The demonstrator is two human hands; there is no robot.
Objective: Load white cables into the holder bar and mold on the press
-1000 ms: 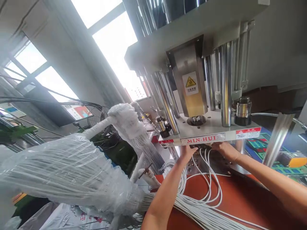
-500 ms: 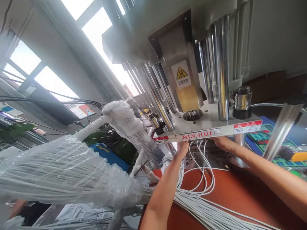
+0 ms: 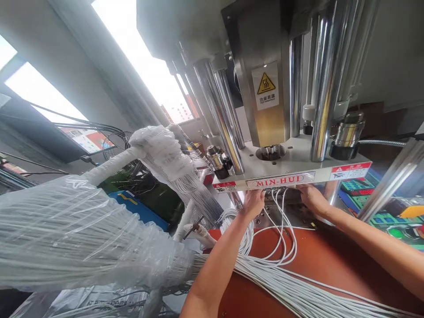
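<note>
My left hand [image 3: 253, 204] reaches under the front edge of the press plate [image 3: 288, 177], just left of several white cables [image 3: 283, 221] that hang from beneath it in loops. My right hand [image 3: 313, 199] reaches in under the same edge, to the right of those cables. Most fingers of both hands are hidden by the plate, so their grip does not show. Below my hands, a thick bundle of white cables [image 3: 274, 280] lies across the red-brown table [image 3: 324, 256]. Coiled cable [image 3: 243, 234] sits beside my left wrist.
Chrome columns [image 3: 326, 92] rise from the press plate around a nozzle block with a hot-surface warning label [image 3: 266, 86]. To the left, plastic-wrapped cable bundles [image 3: 96, 234] hang on a wrapped frame [image 3: 109, 164]. A green control panel [image 3: 394, 232] stands at the right.
The view has shifted closer to the press and turned slightly. My right hand has drawn a little out from under the plate, and more of my left hand shows. The cables hang much as before.
</note>
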